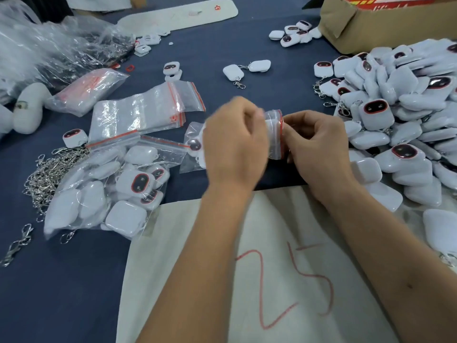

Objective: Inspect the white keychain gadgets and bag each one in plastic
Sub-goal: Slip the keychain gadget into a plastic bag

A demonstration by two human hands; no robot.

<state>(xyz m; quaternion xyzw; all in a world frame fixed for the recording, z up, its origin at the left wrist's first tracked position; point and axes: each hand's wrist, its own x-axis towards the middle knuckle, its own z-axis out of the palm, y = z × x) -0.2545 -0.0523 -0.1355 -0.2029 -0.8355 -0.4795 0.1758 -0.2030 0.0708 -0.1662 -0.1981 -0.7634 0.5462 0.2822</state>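
Observation:
Both hands meet over the middle of the dark blue table. My left hand [235, 142] and my right hand [319, 147] each pinch a small clear zip bag [274, 134] with a red seal strip, and a white keychain gadget sits inside it. A big heap of loose white gadgets [400, 115] with dark red-rimmed faces lies at the right. Filled bags of gadgets [106, 191] lie at the left, one more bagged gadget [195, 147] just behind my left hand. Empty zip bags [138, 112] are stacked further left.
A pile of metal key clasps [47, 174] lies at the left edge. A cardboard box [385, 21] stands at the back right. Crumpled plastic wrap [54, 45] fills the back left. A beige sheet [259, 268] marked "25" in red lies under my forearms.

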